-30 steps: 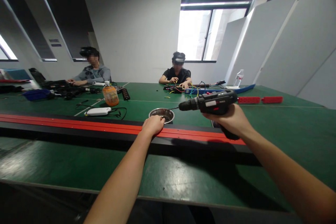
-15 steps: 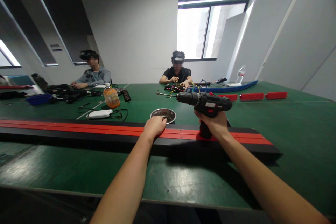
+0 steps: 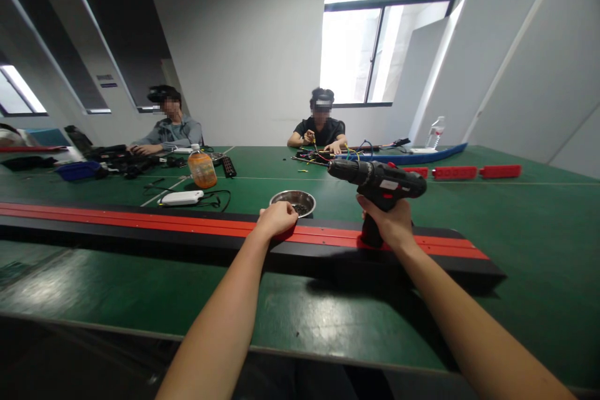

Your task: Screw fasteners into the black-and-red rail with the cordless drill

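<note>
My right hand (image 3: 391, 222) is wrapped around the grip of a black and red cordless drill (image 3: 382, 181), its chuck pointing left and away from me. A bit cannot be made out at the chuck. My left hand (image 3: 280, 219) is closed at the near rim of a shallow steel bowl (image 3: 307, 195), fingers pressed together; what they hold, if anything, is hidden. Small dark pieces, likely screws (image 3: 300, 207), lie in the bowl. Below both hands runs a long black bar with a red strip (image 3: 225, 225), lying across the green table (image 3: 328, 325).
Behind the bar lie a white device with a cord (image 3: 182, 198) and an orange bottle (image 3: 203, 169). Red blocks (image 3: 500, 172) and a long blue part (image 3: 435, 155) lie at the right rear. Two people (image 3: 169, 128) sit across the table, one handling wires (image 3: 323, 153).
My left hand has drawn slightly back from inside the bowl to its near rim. The drill has shifted a little right, and its long bit, visible earlier, is no longer distinct.
</note>
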Motion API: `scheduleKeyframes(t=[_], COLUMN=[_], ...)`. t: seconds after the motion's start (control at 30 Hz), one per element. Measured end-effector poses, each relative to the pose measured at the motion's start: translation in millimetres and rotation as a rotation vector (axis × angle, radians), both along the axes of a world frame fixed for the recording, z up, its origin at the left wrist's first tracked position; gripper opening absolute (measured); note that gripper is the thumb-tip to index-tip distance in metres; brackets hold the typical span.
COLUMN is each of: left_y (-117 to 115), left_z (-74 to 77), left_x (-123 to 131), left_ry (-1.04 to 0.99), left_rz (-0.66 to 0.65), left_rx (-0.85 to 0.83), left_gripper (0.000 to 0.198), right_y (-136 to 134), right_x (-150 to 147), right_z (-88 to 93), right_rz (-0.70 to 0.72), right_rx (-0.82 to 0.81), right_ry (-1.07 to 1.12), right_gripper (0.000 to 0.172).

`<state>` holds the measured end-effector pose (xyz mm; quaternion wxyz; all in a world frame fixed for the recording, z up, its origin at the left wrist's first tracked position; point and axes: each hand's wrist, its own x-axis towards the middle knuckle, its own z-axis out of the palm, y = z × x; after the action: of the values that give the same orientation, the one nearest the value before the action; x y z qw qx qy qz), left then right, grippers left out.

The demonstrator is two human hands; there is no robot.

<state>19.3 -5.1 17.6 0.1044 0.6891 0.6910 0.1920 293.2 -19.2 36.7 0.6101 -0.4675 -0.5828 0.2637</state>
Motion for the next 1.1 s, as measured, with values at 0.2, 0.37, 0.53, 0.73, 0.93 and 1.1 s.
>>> scheduleKeyframes(t=[0.2,0.37,0.53,0.73,0.93,1.1], left_y=[-5,-3,2,-14,-33,-32], left_z=[3.9,1.6,8.9,41.3,64.1,71.4], left_x=[-1,-3,-3,10,22,24], left_ry=[-0.14,-0.219,-0.551,-1.201,-1.551,-1.611], left_rz=[0.002,0.083,0.113,-0.219,-0.321,-0.31], left_rx=[0.012,0.067,0.381,0.628,0.596,0.602], left_gripper=[0.013,0.014,0.019,0.026,0.025,0.026], right_y=[-3,-4,-3,-4,-6,-7], right_x=[1,1,1,0,-1,-1], right_z=[1.3,2.2,1.1,0.9,1.8,3.5], right_rz=[-0.008,0.003,0.006,0.01,-0.003,-0.017], right_rx=[-0.017,-0.022,0.006,-0.005,-0.014,-0.003], right_ry=[-0.035,-0.036,-0.021,-0.004,0.001,-0.01], right_gripper=[0.042,0.044,0.043,0.04,0.038,0.038])
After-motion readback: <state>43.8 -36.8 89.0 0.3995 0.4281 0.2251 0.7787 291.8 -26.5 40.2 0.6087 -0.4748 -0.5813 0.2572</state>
